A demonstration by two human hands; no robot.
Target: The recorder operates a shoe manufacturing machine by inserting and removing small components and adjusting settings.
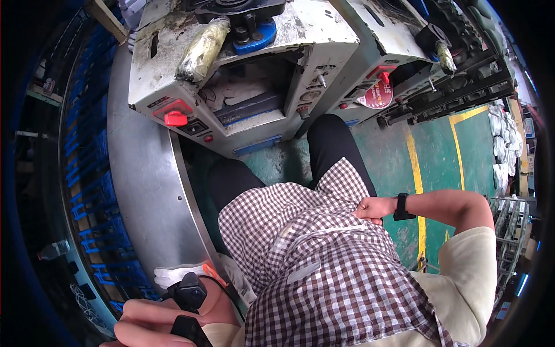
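brown-checked apron [347, 277] against curled fingers [365, 212] of the right hand [378, 207]

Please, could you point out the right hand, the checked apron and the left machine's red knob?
Right hand [377, 207]: head view, back of hand.
Checked apron [341, 266]: head view, middle of its cloth.
Red knob [176, 118]: head view, on its handle.

The curled fingers of my right hand [374, 208] rest against my brown-and-white checked cloth apron [347, 283], a black wristwatch-like band [402, 206] just behind them. Near the bent fingers of my left hand [151, 321] are a boxy black device [189, 293] and a crumpled white cloth [173, 276]; well beyond all my fingers stands a scuffed white metal machine [289, 29] with a red switch [176, 118].
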